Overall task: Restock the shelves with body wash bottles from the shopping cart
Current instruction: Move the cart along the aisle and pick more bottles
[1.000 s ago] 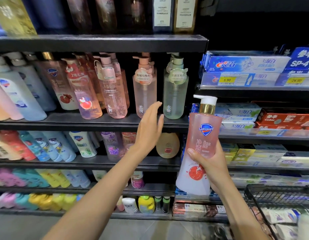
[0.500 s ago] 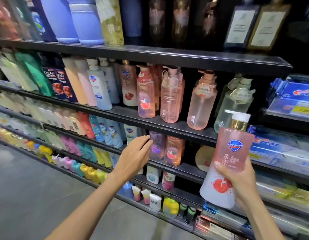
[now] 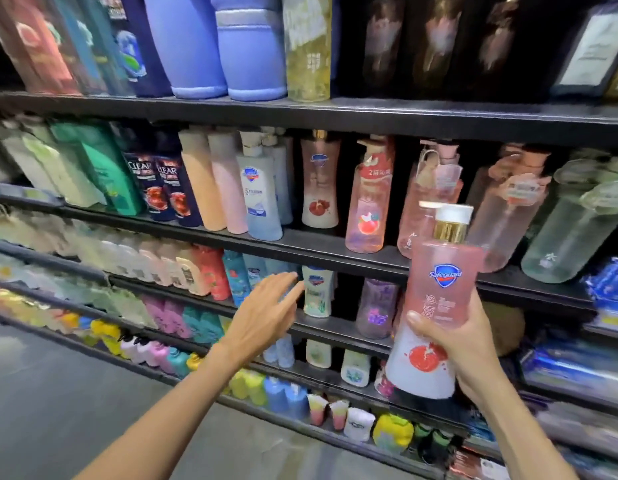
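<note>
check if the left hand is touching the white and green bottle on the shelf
Cannot tell. In the head view the left hand reaches out with its fingertips overlapping the edge of the white and green bottle, but motion blur hides any contact or gap.

I'm looking at dark shelving (image 3: pixel 300 114) running back to the left in several tiers, packed with bottles (image 3: pixel 262 199) of many colours. Grey floor (image 3: pixel 58 393) lies below left. Blue boxes (image 3: pixel 605 289) sit at the far right. Edges are blurred.
</note>
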`<state>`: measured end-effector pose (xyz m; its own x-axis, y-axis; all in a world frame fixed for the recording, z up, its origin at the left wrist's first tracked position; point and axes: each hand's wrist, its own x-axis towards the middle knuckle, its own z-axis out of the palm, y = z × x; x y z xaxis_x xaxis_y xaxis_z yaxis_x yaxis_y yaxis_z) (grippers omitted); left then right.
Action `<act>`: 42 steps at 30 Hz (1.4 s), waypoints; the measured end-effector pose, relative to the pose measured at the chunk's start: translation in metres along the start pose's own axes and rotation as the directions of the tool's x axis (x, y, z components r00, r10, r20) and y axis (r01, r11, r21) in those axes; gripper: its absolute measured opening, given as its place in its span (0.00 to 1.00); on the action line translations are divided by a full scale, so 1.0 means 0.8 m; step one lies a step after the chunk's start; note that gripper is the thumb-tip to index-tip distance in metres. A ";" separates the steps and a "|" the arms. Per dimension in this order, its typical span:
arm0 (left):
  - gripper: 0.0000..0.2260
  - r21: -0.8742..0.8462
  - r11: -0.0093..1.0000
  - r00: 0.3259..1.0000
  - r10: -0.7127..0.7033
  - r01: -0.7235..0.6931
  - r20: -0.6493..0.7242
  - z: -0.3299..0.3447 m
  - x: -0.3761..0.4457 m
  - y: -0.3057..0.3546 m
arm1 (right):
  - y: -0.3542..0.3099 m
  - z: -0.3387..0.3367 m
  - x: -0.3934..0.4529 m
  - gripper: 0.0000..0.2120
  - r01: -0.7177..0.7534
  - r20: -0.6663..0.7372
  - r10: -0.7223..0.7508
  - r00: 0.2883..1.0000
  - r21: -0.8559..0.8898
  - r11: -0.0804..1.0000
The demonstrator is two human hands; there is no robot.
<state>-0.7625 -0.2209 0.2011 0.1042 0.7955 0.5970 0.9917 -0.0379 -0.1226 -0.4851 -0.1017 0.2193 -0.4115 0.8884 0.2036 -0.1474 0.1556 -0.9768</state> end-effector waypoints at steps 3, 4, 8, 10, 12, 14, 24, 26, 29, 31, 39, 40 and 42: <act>0.19 0.034 0.997 0.995 0.070 -0.073 0.067 0.017 0.010 -0.076 | -0.004 0.062 0.023 0.35 0.053 -0.052 -0.053 0.997 -0.004 0.999; 0.19 0.035 0.994 0.991 0.103 -0.106 0.090 0.024 0.013 -0.099 | -0.006 0.081 0.032 0.37 0.067 -0.070 -0.068 0.995 -0.009 0.998; 0.20 0.048 0.964 0.957 0.251 -0.260 0.148 0.059 0.037 -0.169 | -0.012 0.146 0.071 0.35 0.139 -0.123 -0.141 0.982 -0.019 0.990; 0.21 0.052 0.935 0.928 0.340 -0.351 0.155 0.078 0.049 -0.188 | -0.020 0.168 0.088 0.35 0.175 -0.128 -0.180 0.975 -0.047 0.983; 0.23 0.094 0.892 0.892 0.427 -0.443 0.147 0.097 0.058 -0.201 | -0.031 0.186 0.105 0.33 0.221 -0.102 -0.234 0.967 -0.123 0.968; 0.24 0.125 0.861 0.869 0.481 -0.493 0.117 0.116 0.063 -0.212 | -0.039 0.200 0.120 0.32 0.254 -0.083 -0.270 0.959 -0.164 0.953; 0.18 0.118 0.851 0.846 0.523 -0.512 -0.103 0.153 0.062 -0.222 | -0.025 0.222 0.158 0.33 0.301 -0.101 -0.321 0.942 -0.172 0.938; 0.18 0.098 0.855 0.846 0.518 -0.509 -0.123 0.150 0.065 -0.217 | -0.021 0.224 0.164 0.33 0.315 -0.103 -0.338 0.936 -0.191 0.930; 0.18 0.059 0.861 0.852 0.508 -0.505 -0.127 0.146 0.078 -0.199 | -0.017 0.225 0.173 0.32 0.332 -0.107 -0.359 0.927 -0.210 0.919; 0.16 0.017 0.867 0.859 0.495 -0.497 -0.133 0.145 0.087 -0.188 | -0.017 0.225 0.178 0.32 0.347 -0.100 -0.375 0.922 -0.220 0.912; 0.12 -0.072 0.886 0.884 0.446 -0.458 -0.138 0.154 0.084 -0.190 | 0.001 0.227 0.197 0.34 0.343 -0.041 -0.362 0.931 -0.235 0.909; 0.12 -0.073 0.884 0.881 0.448 -0.462 -0.148 0.156 0.084 -0.191 | 0.005 0.228 0.199 0.34 0.339 -0.036 -0.356 0.934 -0.233 0.912; 0.11 -0.080 0.881 0.878 0.452 -0.467 -0.158 0.160 0.082 -0.194 | 0.011 0.232 0.204 0.34 0.323 -0.026 -0.337 0.941 -0.222 0.920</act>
<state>-0.9194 -0.0858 0.1576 0.5512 0.5859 0.5941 0.8305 -0.4532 -0.3238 -0.7202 -0.0353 0.2559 -0.3142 0.7948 0.5192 -0.0686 0.5265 -0.8474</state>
